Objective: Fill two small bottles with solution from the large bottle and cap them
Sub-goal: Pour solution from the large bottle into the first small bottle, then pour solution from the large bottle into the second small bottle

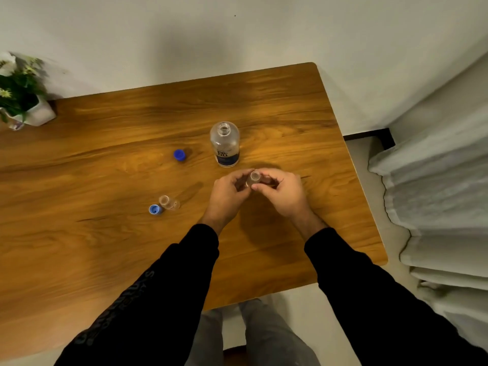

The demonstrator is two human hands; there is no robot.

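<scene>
One small clear bottle (pixel 254 178), uncapped, is pinched between the left hand (pixel 227 194) and right hand (pixel 284 192) above the grained wooden desk (pixel 105 159). A second small clear bottle (pixel 168 202) stands uncapped to the left. Two round blue caps (pixel 179 155) (pixel 155 209) lie nearby. One large clear bottle (pixel 225 143) stands open just beyond the hands.

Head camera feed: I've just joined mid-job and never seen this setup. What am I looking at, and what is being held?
There is no machine here. The single picture comes from a camera worn on a person's head, looking down at their own two bare hands over a wooden table.

The left hand and right hand meet around a small clear bottle, which is uncapped, gripped by curled fingers.

On the table stand the large bottle, open, and a second small bottle, also open. A blue cap lies beside that bottle, and another blue cap lies left of the large one. A potted plant sits at the far left.
</scene>
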